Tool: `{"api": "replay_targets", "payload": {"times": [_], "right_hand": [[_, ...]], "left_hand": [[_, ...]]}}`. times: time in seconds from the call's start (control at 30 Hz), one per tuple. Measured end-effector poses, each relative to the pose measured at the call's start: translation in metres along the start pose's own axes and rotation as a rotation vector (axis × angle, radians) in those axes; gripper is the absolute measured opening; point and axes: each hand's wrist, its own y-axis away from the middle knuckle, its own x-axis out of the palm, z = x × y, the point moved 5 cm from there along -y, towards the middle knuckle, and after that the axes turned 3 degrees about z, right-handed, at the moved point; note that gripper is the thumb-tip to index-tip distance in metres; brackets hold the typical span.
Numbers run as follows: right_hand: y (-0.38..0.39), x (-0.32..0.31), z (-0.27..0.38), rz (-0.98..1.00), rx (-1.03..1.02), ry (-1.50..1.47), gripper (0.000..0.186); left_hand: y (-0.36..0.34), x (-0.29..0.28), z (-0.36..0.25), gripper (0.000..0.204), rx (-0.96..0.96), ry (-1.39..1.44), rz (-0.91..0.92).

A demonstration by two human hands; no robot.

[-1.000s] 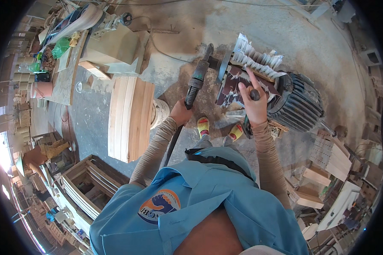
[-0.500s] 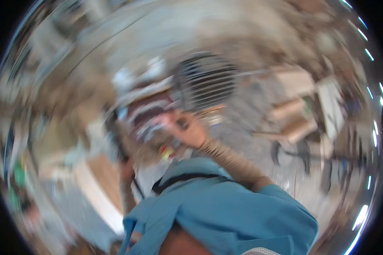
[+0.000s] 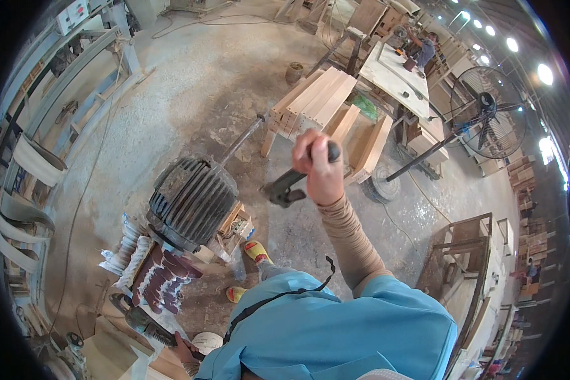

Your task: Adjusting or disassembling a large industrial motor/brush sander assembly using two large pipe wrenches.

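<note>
My left hand [image 3: 182,349], low at the bottom left, is closed on a long dark metal tool [image 3: 144,324] with a thick jointed head. My right hand [image 3: 318,166] is raised near the middle, closed on the handle of a dark metal tool [image 3: 277,189] with a hook-shaped lower end. Left of it lies a finned electric motor [image 3: 190,202] with a rod sticking out. Beside the motor, near my left hand, is an abrasive brush head with maroon flaps [image 3: 164,278] and white bristles [image 3: 119,254]. My feet in yellow sandals [image 3: 256,252] show below the motor.
Stacked planks [image 3: 316,92] and open wooden boxes [image 3: 370,145] stand ahead. A pedestal fan [image 3: 486,107] is at right. Another person [image 3: 424,52] is at a pale worktable [image 3: 392,79] behind. A wooden frame rack [image 3: 462,266] stands lower right; metal framework [image 3: 104,50] runs along the left.
The view has swung sharply right; motor and brush head now sit left. My right hand has left the brush head and is raised with the dark tool. My left hand still grips its tool.
</note>
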Motion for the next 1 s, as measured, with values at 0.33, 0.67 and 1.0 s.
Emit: {"api": "replay_targets", "payload": {"times": [0.33, 0.67, 1.0], "right_hand": [[-0.057, -0.056, 0.01, -0.234, -0.275, -0.186, 0.034], [-0.119, -0.078, -0.057, -0.253, -0.208, -0.11, 0.037], [-0.134, -0.041, -0.132, 0.069, -0.038, -0.016, 0.038]], "left_hand": [[0.0, -0.007, 0.001, 0.042, -0.008, 0.008, -0.033], [0.02, 0.013, -0.021, 0.041, 0.082, -0.039, -0.094], [0.042, 0.025, -0.023, 0.033, 0.017, 0.032, -0.135]]}}
